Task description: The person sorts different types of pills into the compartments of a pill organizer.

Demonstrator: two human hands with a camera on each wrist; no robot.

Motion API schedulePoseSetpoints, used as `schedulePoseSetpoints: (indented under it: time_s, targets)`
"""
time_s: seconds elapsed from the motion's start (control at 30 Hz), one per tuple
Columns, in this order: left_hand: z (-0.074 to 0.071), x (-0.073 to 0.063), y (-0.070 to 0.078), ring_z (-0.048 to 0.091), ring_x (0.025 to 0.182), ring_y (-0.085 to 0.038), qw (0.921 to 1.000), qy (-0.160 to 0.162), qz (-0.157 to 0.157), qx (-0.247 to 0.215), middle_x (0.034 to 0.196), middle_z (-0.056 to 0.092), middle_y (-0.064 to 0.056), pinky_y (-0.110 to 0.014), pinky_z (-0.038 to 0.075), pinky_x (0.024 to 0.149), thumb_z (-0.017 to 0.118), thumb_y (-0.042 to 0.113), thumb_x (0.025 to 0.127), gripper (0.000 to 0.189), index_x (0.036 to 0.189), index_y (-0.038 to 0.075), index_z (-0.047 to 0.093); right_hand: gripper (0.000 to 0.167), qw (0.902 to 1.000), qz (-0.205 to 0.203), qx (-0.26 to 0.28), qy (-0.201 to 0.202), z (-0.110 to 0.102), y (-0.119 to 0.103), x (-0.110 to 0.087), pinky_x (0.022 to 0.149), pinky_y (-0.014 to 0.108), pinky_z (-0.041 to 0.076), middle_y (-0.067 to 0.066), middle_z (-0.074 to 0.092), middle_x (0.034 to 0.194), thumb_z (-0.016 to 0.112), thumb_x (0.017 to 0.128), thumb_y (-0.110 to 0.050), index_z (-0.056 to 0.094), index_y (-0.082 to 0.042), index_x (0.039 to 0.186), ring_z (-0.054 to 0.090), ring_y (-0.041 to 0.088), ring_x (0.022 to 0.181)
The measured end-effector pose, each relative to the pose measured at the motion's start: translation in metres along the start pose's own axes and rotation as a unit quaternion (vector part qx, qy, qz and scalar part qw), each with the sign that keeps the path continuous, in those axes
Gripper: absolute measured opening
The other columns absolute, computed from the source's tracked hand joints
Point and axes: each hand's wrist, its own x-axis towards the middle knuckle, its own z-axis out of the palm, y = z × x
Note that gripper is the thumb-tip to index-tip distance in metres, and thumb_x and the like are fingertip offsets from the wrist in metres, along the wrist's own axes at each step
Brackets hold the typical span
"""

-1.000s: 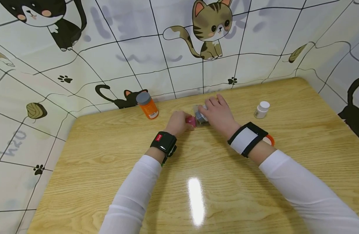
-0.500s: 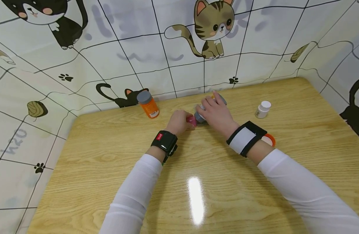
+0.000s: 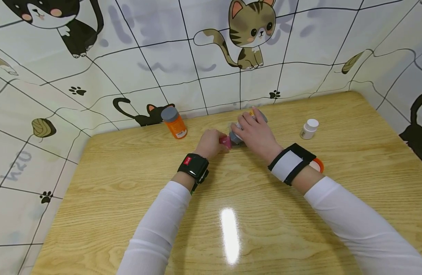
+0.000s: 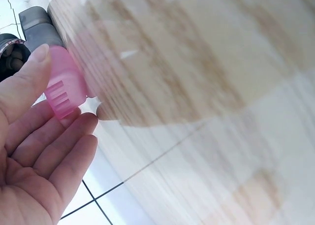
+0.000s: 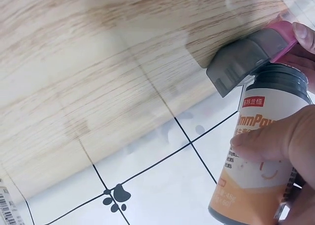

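At the left rear of the wood-grain table (image 3: 128, 191), near the white wall sheet (image 3: 156, 72) printed with cats and black grid lines, stands an orange cylindrical plastic bottle (image 3: 174, 124) with a grey screw cap. Next to the right is the left hand (image 3: 208, 145), with a black wrist strap (image 3: 193, 168) behind it. Its thumb and fingers are clamped on the pink end of a small pink-and-grey translucent plastic case (image 3: 225, 142). The case is located between the two hands, toward the rear of the table; its grey part points to the right.

Adjacent to the case is a white-and-orange labelled bottle (image 5: 270, 104) with a dark grey neck and base. The bottle is tilted, mouth toward the case; rounded pieces are visible inside the mouth. Contact between mouth and case cannot be confirmed from these views. The right hand (image 3: 257, 133) grips the bottle body, fingers and thumb wrapped around the label. A black-and-white wrist strap (image 3: 290, 164) follows. Farther right stands a small white plastic bottle (image 3: 309, 129) with a white cap. Nearer the person, an orange-rimmed, white-centred round piece (image 3: 322, 165) lies partly hidden by the right wrist.
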Motion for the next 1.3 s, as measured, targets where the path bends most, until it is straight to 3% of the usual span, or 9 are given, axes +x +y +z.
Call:
schedulePoseSetpoints:
  time_s: [0.23, 0.63, 0.83, 0.97, 1.03, 1.1, 1.23, 1.3]
  targets:
    - [0.000, 0.000, -0.001, 0.068, 0.099, -0.024, 0.9999, 0.007, 0.011, 0.002, 0.112, 0.075, -0.014, -0.033, 0.055, 0.086, 0.085, 0.017, 0.083, 0.047, 0.126, 0.001, 0.071, 0.041, 0.9988, -0.027, -0.040, 0.013, 0.001, -0.001, -0.001, 0.117, 0.050, 0.033, 0.013, 0.061, 0.129, 0.062, 0.096, 0.005, 0.064, -0.018, 0.129, 0.051, 0.030, 0.126]
    - [0.000, 0.002, -0.001, 0.067, 0.105, -0.026, 1.0000, 0.001, 0.004, -0.004, 0.118, 0.074, -0.015, -0.035, 0.055, 0.091, 0.085, 0.018, 0.083, 0.050, 0.128, 0.001, 0.069, 0.036, 0.9978, 0.025, 0.057, -0.023, 0.001, 0.001, -0.001, 0.118, 0.055, 0.033, 0.019, 0.060, 0.124, 0.055, 0.098, 0.006, 0.063, -0.012, 0.128, 0.053, 0.037, 0.124]
    - [0.000, 0.001, -0.001, 0.067, 0.106, -0.025, 0.9999, -0.001, -0.001, -0.011, 0.119, 0.073, -0.015, -0.035, 0.055, 0.092, 0.084, 0.016, 0.084, 0.050, 0.129, 0.000, 0.069, 0.036, 0.9815, 0.087, 0.148, -0.085, -0.001, 0.007, -0.005, 0.118, 0.058, 0.031, 0.023, 0.059, 0.130, 0.051, 0.101, 0.006, 0.058, -0.007, 0.133, 0.050, 0.042, 0.128]
    - [0.002, 0.000, -0.002, 0.066, 0.103, -0.025, 1.0000, 0.000, 0.001, -0.009, 0.118, 0.074, -0.015, -0.035, 0.054, 0.090, 0.084, 0.016, 0.084, 0.049, 0.128, 0.001, 0.069, 0.047, 0.9563, 0.131, 0.235, -0.114, -0.004, 0.013, -0.011, 0.117, 0.060, 0.031, 0.027, 0.057, 0.136, 0.052, 0.096, 0.010, 0.053, -0.002, 0.141, 0.050, 0.046, 0.131]
    - [0.003, 0.000, -0.002, 0.065, 0.101, -0.024, 0.9999, 0.002, 0.003, -0.011, 0.117, 0.074, -0.015, -0.034, 0.054, 0.089, 0.085, 0.016, 0.083, 0.048, 0.127, 0.001, 0.070, 0.053, 0.9368, 0.156, 0.293, -0.111, -0.008, 0.015, -0.015, 0.114, 0.060, 0.035, 0.029, 0.056, 0.137, 0.058, 0.091, 0.010, 0.050, 0.002, 0.142, 0.051, 0.047, 0.130]
    - [0.003, 0.000, -0.002, 0.065, 0.099, -0.024, 0.9999, 0.003, 0.005, -0.016, 0.115, 0.075, -0.015, -0.035, 0.054, 0.087, 0.085, 0.015, 0.083, 0.047, 0.126, 0.001, 0.071, 0.058, 0.9092, 0.181, 0.361, -0.100, -0.015, 0.016, -0.020, 0.109, 0.060, 0.041, 0.031, 0.056, 0.135, 0.063, 0.086, 0.009, 0.048, 0.005, 0.142, 0.053, 0.048, 0.126]
    - [0.002, 0.000, -0.002, 0.064, 0.099, -0.024, 0.9999, 0.003, 0.008, -0.015, 0.117, 0.074, -0.015, -0.034, 0.054, 0.088, 0.084, 0.015, 0.083, 0.047, 0.126, 0.001, 0.070, 0.064, 0.8370, 0.229, 0.489, -0.090, -0.036, 0.010, -0.036, 0.105, 0.061, 0.044, 0.032, 0.056, 0.135, 0.072, 0.083, 0.001, 0.044, 0.007, 0.140, 0.055, 0.048, 0.124]
    - [0.002, 0.001, -0.002, 0.065, 0.101, -0.025, 0.9999, 0.003, 0.009, -0.009, 0.118, 0.074, -0.015, -0.035, 0.054, 0.089, 0.084, 0.016, 0.084, 0.048, 0.127, 0.001, 0.070, 0.067, 0.8093, 0.242, 0.527, -0.094, -0.045, 0.001, -0.046, 0.107, 0.061, 0.042, 0.032, 0.055, 0.135, 0.075, 0.082, -0.001, 0.042, 0.008, 0.140, 0.055, 0.048, 0.125]
